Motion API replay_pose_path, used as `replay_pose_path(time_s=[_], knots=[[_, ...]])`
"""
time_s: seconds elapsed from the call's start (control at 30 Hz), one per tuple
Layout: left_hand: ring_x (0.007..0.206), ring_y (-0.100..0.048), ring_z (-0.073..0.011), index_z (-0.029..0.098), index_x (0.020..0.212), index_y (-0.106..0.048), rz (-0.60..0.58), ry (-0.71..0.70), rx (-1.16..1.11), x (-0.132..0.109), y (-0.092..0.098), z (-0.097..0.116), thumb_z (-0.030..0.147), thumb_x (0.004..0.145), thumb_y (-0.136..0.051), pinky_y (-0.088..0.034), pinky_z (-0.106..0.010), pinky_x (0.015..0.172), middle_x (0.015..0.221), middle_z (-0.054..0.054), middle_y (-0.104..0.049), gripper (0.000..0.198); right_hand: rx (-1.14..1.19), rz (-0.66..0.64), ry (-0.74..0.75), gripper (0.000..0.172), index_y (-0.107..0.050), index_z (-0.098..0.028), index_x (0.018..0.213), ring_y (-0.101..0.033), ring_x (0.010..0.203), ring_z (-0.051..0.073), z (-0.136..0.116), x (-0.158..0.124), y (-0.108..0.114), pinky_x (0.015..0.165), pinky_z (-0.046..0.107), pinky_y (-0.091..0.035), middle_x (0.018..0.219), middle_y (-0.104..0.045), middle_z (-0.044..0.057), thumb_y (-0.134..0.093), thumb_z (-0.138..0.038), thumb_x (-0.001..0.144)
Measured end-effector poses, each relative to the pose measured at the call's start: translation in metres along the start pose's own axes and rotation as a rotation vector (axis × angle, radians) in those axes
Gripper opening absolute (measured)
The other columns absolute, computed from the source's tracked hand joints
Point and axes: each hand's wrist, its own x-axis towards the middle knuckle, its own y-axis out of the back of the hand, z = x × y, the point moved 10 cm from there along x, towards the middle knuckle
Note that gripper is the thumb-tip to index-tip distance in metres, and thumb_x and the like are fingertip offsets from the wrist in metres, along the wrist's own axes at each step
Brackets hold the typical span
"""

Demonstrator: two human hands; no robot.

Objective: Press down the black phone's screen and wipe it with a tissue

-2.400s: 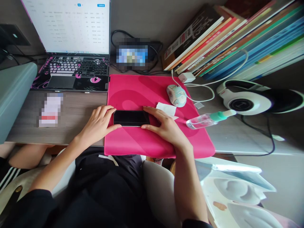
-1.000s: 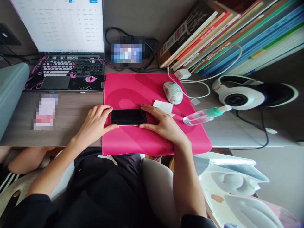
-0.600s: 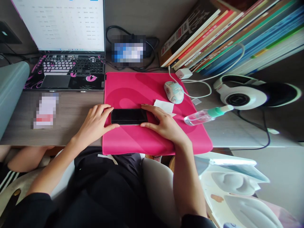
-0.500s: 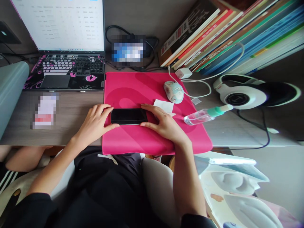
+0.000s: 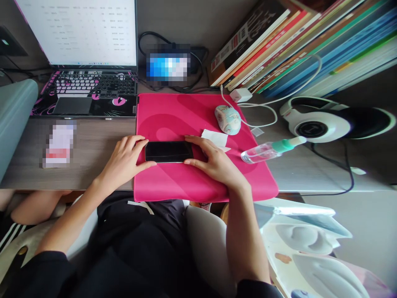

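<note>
A smartphone (image 5: 169,152) with a dark screen lies sideways on the pink desk mat (image 5: 182,184). My left hand (image 5: 125,157) grips its left end, thumb along the near edge and fingers at the far corner. At the other end my right hand (image 5: 214,159) holds it the same way, between thumb and fingers. A folded white tissue (image 5: 215,138) lies beside the right hand's knuckles, partly covered by them. Farther right on the mat is a clear spray bottle (image 5: 262,153) with a green collar, lying on its side. A patterned mouse (image 5: 228,119) sits behind the tissue.
An open laptop (image 5: 83,93) stands at the back left, a blurred-out flat item (image 5: 58,145) before it. Books (image 5: 263,49) lean at the back right. Near them are a white charger (image 5: 241,95) with its cable and white headphones (image 5: 319,122). Another person's leg (image 5: 37,207) shows lower left.
</note>
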Motion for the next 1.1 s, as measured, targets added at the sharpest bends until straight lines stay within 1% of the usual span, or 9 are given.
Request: replay_pose_path(time_s=[0.2, 0.47, 0.63, 0.87, 1.0, 1.1], knots=[[0.135, -0.056, -0.0378, 0.022, 0.152, -0.055, 0.003, 0.001, -0.020, 0.0000, 0.0006, 0.0000, 0.056, 0.102, -0.068, -0.045, -0.057, 0.116, 0.150, -0.017, -0.058, 0.062, 0.007, -0.008, -0.015, 0.066, -0.057, -0.032, 0.154, -0.059, 0.146, 0.036, 0.0014, -0.0003, 0.0002, 0.126, 0.059, -0.045, 0.156, -0.065, 0.011, -0.068, -0.064, 0.098], [0.135, -0.056, -0.0380, 0.020, 0.151, -0.055, -0.007, 0.004, -0.008, -0.0001, 0.0001, 0.0005, 0.055, 0.102, -0.069, -0.045, -0.056, 0.116, 0.149, -0.017, -0.058, 0.062, -0.004, -0.004, -0.004, 0.064, -0.059, -0.031, 0.154, -0.058, 0.148, 0.034, -0.0009, -0.0004, 0.0006, 0.127, 0.057, -0.044, 0.157, -0.064, 0.010, -0.069, -0.062, 0.098], [0.135, -0.056, -0.0385, 0.016, 0.150, -0.055, -0.003, -0.002, 0.008, 0.0000, 0.0003, 0.0010, 0.054, 0.102, -0.069, -0.046, -0.056, 0.116, 0.149, -0.018, -0.059, 0.062, -0.011, -0.007, -0.003, 0.065, -0.059, -0.032, 0.154, -0.058, 0.148, 0.034, -0.0014, -0.0006, 0.0006, 0.128, 0.058, -0.044, 0.158, -0.064, 0.010, -0.070, -0.062, 0.098], [0.134, -0.056, -0.0387, 0.017, 0.150, -0.055, -0.005, -0.002, 0.014, -0.0002, 0.0007, 0.0018, 0.054, 0.102, -0.069, -0.046, -0.056, 0.115, 0.150, -0.019, -0.059, 0.062, -0.022, -0.004, -0.006, 0.066, -0.060, -0.032, 0.155, -0.058, 0.148, 0.034, -0.0013, -0.0010, 0.0012, 0.128, 0.058, -0.044, 0.158, -0.064, 0.010, -0.070, -0.063, 0.098], [0.134, -0.056, -0.0383, 0.020, 0.151, -0.054, 0.000, -0.003, 0.003, -0.0003, 0.0007, 0.0013, 0.055, 0.102, -0.069, -0.046, -0.056, 0.115, 0.149, -0.018, -0.059, 0.062, -0.020, -0.010, -0.006, 0.067, -0.059, -0.032, 0.155, -0.058, 0.148, 0.035, -0.0015, -0.0008, 0.0011, 0.128, 0.059, -0.044, 0.158, -0.064, 0.010, -0.071, -0.063, 0.097], [0.135, -0.057, -0.0384, 0.019, 0.151, -0.054, 0.000, -0.007, 0.005, -0.0002, 0.0005, 0.0019, 0.055, 0.103, -0.068, -0.046, -0.057, 0.114, 0.149, -0.018, -0.059, 0.062, -0.023, -0.011, -0.006, 0.069, -0.059, -0.032, 0.156, -0.057, 0.149, 0.035, -0.0013, -0.0008, 0.0010, 0.129, 0.060, -0.043, 0.159, -0.063, 0.010, -0.072, -0.064, 0.096]])
